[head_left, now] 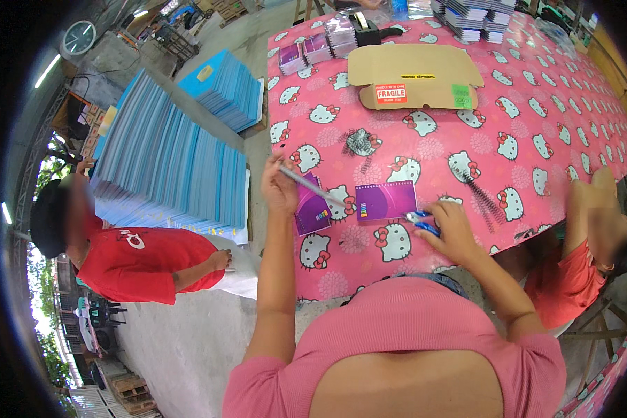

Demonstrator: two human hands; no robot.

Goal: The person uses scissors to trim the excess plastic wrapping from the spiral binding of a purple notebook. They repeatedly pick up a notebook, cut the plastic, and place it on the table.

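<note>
My left hand (pixel 280 187) is closed round one end of a long, thin grey binding coil (pixel 312 185), which slants down to the right above the table. Under it lies a purple notebook (pixel 315 212), partly covered by the coil. To its right, a second purple notebook (pixel 386 200) lies flat, with a row of binding along its top edge. At that notebook's lower right corner, my right hand (pixel 453 230) grips blue-handled pliers (pixel 422 222), their tip pointing left to the notebook.
Loose black coils (pixel 485 198) and a tangled bundle of coils (pixel 361 143) lie on the pink table cover (pixel 439 164). Beyond are a cardboard piece (pixel 414 70), a tape dispenser (pixel 364 31) and notebook stacks (pixel 474 17). Blue stacks (pixel 171 160) and a person (pixel 153 261) are left; another person (pixel 571 279) is right.
</note>
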